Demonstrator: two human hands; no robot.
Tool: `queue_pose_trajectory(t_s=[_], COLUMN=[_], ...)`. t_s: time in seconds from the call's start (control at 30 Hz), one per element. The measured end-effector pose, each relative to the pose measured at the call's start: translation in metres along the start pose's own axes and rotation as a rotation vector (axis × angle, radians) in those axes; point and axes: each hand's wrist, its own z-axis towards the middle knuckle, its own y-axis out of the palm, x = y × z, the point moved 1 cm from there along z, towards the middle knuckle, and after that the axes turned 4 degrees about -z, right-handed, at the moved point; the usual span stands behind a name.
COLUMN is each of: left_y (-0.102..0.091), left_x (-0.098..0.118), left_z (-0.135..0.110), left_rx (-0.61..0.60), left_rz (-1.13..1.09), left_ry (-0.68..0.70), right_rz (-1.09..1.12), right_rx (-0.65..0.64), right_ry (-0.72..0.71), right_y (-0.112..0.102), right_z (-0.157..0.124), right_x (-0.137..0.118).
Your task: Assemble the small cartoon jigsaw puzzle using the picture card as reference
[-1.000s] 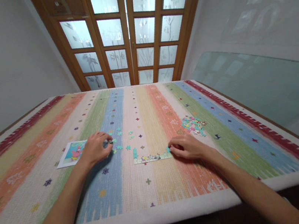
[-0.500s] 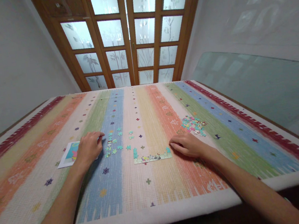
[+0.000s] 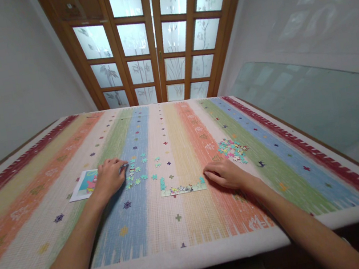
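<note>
My left hand (image 3: 111, 177) reaches over the blue stripe, its fingertips pinched at the left edge of a loose group of jigsaw pieces (image 3: 133, 170). What lies between those fingertips, if anything, is too small to make out. Partly behind that hand is a picture card (image 3: 84, 187) with a pink figure on blue. My right hand (image 3: 223, 174) rests on the orange stripe with curled fingers, and nothing shows in them. Its fingertips are just right of a partly joined jigsaw (image 3: 183, 189), a bottom row with short upright sides.
A heap of mixed jigsaw pieces (image 3: 232, 150) lies beyond my right hand. A few single pieces (image 3: 154, 177) sit between the loose group and the joined row. The striped tablecloth (image 3: 199, 221) covers the table; a glass-paned door (image 3: 158, 61) stands behind it.
My left hand has shifted slightly to the right, uncovering more of the picture card. My right hand and the joined jigsaw look unmoved.
</note>
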Motion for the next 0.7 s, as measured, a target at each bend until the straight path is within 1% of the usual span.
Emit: queue_pose_trajectory(t_s=[0.17, 0.37, 0.53, 0.7], left_y=[0.009, 0.022, 0.025, 0.029], left_x=[-0.003, -0.004, 0.007, 0.019], left_z=[0.002, 0.007, 0.016, 0.023], left_rx=[0.012, 0.052, 0.038, 0.018], left_rz=[-0.023, -0.151, -0.225, -0.189], left_ry=[0.03, 0.109, 0.178, 0.183], right_rz=[-0.016, -0.025, -0.032, -0.031], right_rx=[0.007, 0.018, 0.025, 0.029], right_ry=[-0.008, -0.019, -0.038, -0.038], right_y=[-0.001, 0.001, 0.005, 0.007], right_z=[0.0, 0.0, 0.001, 0.001], right_x=[-0.002, -0.001, 0.003, 0.004])
